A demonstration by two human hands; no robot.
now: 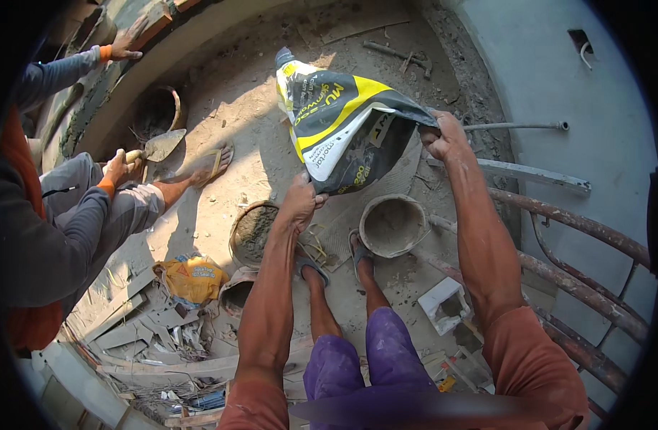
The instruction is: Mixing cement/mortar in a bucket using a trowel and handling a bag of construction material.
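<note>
A grey, white and yellow mortar bag (pixel 334 123) with printed writing is held up in front of me, its far end crumpled. My left hand (pixel 299 201) grips its near left corner. On the right corner, my right hand (pixel 444 134) has a fist closed around the bag's edge. Whether the bag holds anything cannot be seen. Below it, near my right foot, stands a round bucket (pixel 393 226) with a grey-coated inside and no visible filling. Partly behind my left forearm is another bucket (pixel 253 228) with wet-looking grey mortar.
A co-worker (pixel 54 226) at left holds a trowel (pixel 166 145) beside a mortar bucket (pixel 170 110). A hammer (pixel 401 56) lies near the far wall. Rusty metal tubes (pixel 571 215) line the right. A yellow bag (pixel 191 279) and scrap boards (pixel 124 312) litter the lower left.
</note>
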